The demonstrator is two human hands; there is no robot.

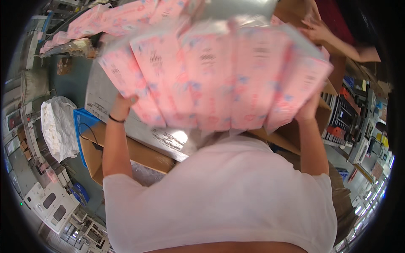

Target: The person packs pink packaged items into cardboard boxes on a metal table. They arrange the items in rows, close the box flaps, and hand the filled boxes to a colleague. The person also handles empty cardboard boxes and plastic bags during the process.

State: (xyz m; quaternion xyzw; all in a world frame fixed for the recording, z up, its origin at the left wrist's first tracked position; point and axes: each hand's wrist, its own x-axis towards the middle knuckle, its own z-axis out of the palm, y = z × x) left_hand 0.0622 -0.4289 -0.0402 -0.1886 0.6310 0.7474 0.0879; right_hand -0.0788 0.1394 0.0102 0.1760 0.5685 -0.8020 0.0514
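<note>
A wide row of several pink, flower-printed soft packs point(208, 79), edge to edge and slightly blurred, spans the space in front of my chest. My left hand point(125, 106) grips its left end, and a dark band circles that wrist. At the right end my right hand point(308, 107) holds the outer pack from the side, its fingers mostly hidden. Beneath the row lies a metal table point(133, 117), partly covered by it. An open cardboard box point(284, 136) shows below the right end.
More pink packs point(126, 17) lie at the upper left. Another person's hands point(319, 31) reach in at the upper right beside cardboard. On the left are a blue crate point(79, 136), a cardboard box point(95, 158) and a white sack point(58, 126). A roller conveyor point(338, 117) stands at right.
</note>
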